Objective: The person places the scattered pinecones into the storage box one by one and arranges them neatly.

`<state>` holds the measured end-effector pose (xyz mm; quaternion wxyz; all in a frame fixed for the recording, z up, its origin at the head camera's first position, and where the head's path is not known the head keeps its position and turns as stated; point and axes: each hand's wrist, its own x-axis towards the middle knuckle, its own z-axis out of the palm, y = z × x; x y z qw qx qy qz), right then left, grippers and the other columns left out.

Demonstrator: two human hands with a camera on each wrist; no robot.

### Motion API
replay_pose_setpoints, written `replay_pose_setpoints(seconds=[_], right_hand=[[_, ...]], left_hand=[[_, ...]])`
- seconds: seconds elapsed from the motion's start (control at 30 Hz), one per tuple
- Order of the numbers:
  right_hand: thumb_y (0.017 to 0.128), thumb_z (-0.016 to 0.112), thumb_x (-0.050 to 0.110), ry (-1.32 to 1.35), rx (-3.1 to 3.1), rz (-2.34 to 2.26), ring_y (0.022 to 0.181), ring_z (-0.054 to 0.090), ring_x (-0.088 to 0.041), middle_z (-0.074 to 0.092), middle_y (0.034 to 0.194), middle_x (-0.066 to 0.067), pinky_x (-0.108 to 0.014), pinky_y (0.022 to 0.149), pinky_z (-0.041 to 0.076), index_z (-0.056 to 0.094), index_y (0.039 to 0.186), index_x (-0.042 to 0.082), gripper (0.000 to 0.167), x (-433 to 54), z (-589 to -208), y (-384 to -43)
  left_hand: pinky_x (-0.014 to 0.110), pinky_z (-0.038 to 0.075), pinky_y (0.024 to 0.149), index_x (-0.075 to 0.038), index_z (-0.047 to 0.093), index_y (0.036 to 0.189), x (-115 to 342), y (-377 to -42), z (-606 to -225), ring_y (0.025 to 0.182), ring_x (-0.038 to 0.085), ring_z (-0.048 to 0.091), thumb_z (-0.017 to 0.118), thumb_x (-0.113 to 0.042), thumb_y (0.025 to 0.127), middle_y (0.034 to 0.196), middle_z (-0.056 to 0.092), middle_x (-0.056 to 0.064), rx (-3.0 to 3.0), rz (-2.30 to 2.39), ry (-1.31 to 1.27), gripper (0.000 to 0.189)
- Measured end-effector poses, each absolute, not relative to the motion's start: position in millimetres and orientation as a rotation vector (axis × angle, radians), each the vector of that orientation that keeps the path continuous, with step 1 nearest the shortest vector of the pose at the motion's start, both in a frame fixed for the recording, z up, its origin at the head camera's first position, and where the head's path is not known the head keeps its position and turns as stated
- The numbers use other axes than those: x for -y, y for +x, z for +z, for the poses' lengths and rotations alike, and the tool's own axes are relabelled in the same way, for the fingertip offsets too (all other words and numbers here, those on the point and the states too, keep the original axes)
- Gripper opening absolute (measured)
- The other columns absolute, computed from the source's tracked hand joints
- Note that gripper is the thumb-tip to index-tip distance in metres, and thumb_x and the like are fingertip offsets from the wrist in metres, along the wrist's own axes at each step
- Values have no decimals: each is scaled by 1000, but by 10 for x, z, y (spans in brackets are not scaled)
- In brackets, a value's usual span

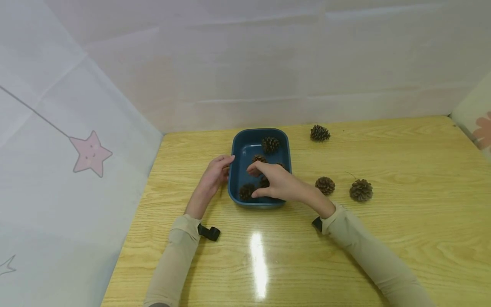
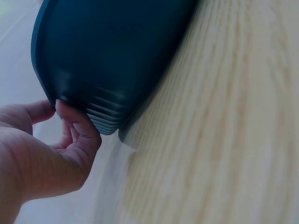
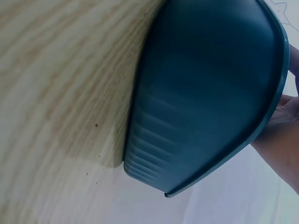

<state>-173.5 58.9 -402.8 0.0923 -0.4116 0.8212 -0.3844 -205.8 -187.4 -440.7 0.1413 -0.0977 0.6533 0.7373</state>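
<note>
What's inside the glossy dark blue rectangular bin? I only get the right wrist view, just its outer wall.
Observer: Head view shows several scaly brown pine cones lying in the bin.
Operator: Any outside it?
Observer: Yes, three loose cones on the light wood-grain table, all to the bin's right in the head view.
Operator: And the left hand?
Observer: The left hand is at the bin's left side, fingers holding the rim.
</note>
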Motion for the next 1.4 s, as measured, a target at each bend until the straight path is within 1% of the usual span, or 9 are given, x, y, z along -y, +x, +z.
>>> replay_pose_setpoints(seconds=[0.17,0.4,0.5,0.63,0.73,0.9,1.17,1.4], right_hand=[[91,82,15,-1229,-2456,-1153,120,64,-28,64,133,-18,-43,98,53,57,136,2,53,-621,-3999,-1747],[95,77,10,-1269,-2490,-1268,108,69,-32,69,122,-16,-43,88,57,64,125,1,34,-721,-3919,-1766],[96,76,9,-1251,-2508,-1315,102,70,-30,70,118,-16,-41,85,58,66,122,2,29,-804,-3869,-1774],[97,74,11,-1186,-2538,-1328,100,70,-23,71,115,-13,-38,85,57,67,121,5,25,-950,-3829,-1782],[99,73,14,-1105,-2575,-1314,101,68,-21,71,116,-11,-40,87,55,66,123,6,26,-1080,-3808,-1788],[100,72,16,-976,-2634,-1308,108,67,-25,71,118,-13,-48,93,53,64,127,5,30,-1323,-3768,-1808],[102,69,17,-920,-2717,-1288,108,67,-28,72,116,-11,-51,91,53,63,129,3,30,-1692,-3791,-1832],[103,69,20,-884,-2737,-1249,108,67,-29,72,117,-14,-54,91,52,62,132,3,34,-1975,-3851,-1822]], left_hand=[[26,46,65,-4,57,103,1872,-2063,-4407,76,15,59,59,-26,108,92,59,1,-1878,2135,-288,22],[25,46,65,-9,58,98,1880,-2077,-4423,74,13,60,60,-25,108,89,61,-1,-1873,2143,-286,20],[25,46,65,-9,59,98,1873,-2081,-4424,75,13,60,60,-25,108,89,62,-1,-1872,2144,-283,19],[25,46,65,-8,58,98,1860,-2080,-4411,76,13,60,60,-25,107,90,62,-1,-1873,2140,-282,19],[25,46,65,-8,58,99,1859,-2080,-4400,76,13,60,60,-25,107,90,61,0,-1872,2139,-282,19],[25,46,65,-8,58,99,1868,-2083,-4394,76,13,60,61,-25,107,92,62,0,-1874,2144,-288,19],[25,47,66,-9,59,99,1882,-2079,-4412,77,13,60,61,-26,107,93,61,1,-1880,2135,-308,19],[26,47,67,-8,59,102,1876,-2069,-4414,77,13,60,60,-26,107,93,61,1,-1881,2134,-309,19]])
